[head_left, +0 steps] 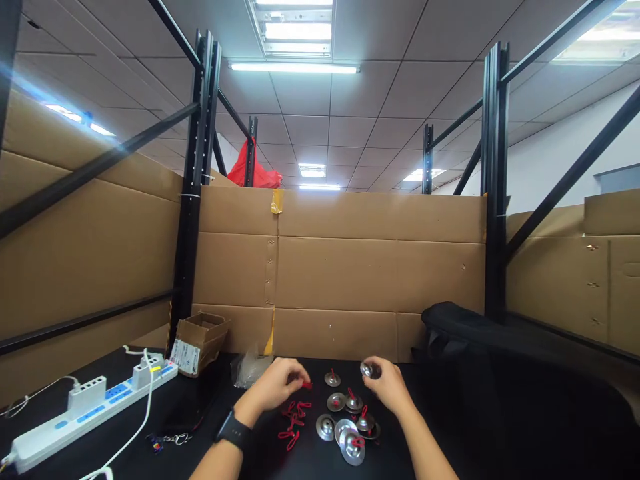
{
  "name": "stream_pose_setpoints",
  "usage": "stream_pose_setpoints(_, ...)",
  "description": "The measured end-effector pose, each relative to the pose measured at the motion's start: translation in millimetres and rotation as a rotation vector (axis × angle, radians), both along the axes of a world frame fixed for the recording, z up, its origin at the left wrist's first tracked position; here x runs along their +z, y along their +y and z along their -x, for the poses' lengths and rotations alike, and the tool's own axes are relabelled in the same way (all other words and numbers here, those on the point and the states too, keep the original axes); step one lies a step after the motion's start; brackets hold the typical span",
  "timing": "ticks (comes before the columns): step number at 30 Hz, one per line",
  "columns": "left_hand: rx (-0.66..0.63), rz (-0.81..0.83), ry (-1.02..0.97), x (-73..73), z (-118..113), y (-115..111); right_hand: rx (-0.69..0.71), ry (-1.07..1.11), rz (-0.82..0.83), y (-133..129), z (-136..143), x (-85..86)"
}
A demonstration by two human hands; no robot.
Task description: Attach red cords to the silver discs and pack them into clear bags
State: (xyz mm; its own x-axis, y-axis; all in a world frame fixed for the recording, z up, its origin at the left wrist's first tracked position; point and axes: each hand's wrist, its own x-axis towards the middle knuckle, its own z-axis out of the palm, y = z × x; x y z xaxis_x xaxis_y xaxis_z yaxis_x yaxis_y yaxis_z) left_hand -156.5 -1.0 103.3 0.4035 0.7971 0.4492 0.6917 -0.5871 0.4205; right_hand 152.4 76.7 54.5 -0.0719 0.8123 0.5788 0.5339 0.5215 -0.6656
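The left hand (281, 384) is pinching a red loop (307, 385) at its fingertips, thumb and fingers nearly closed, the loop showing at the hand's three o'clock. The right hand (389, 385) is curling partly closed and gripping a silver disc (367, 369) by its edge between thumb and fingers; this disc is sitting at the hand's ten o'clock.

Between the hands, a lone disc with a red loop (332, 379) is lying on the black table (270, 460), at the right hand's nine o'clock. A cluster of discs (352, 447), some overlapping and several bearing red loops, is spreading at the right hand's eight o'clock. A pile of loose red loops (295, 423) is lying at the left hand's five o'clock.

A clear plastic bag (250, 370) is resting just beside the left hand at ten o'clock, with a small cardboard box (201, 340) standing farther that way. A white power strip (95, 415) is lying at nine o'clock.
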Motion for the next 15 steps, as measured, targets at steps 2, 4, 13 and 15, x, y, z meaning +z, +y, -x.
stream_pose_setpoints(2, -0.028, 0.149, 0.085, -5.3, 16, 3, -0.079, -0.117, 0.078, 10, -19, -13.4)
stream_pose_setpoints(4, -0.041, 0.242, 0.123, -12.4, 24, 6, -0.097, -0.196, 0.166, 17, -30, -24.8)
stream_pose_setpoints(13, -0.055, 0.049, 0.116, -26.3, -24, -1, -0.131, -0.314, 0.192, 24, -31, -32.3)
stream_pose_setpoints(15, -0.091, 0.061, 0.16, -33.8, -40, -3, -0.173, -0.364, 0.193, 24, -32, -32.4)
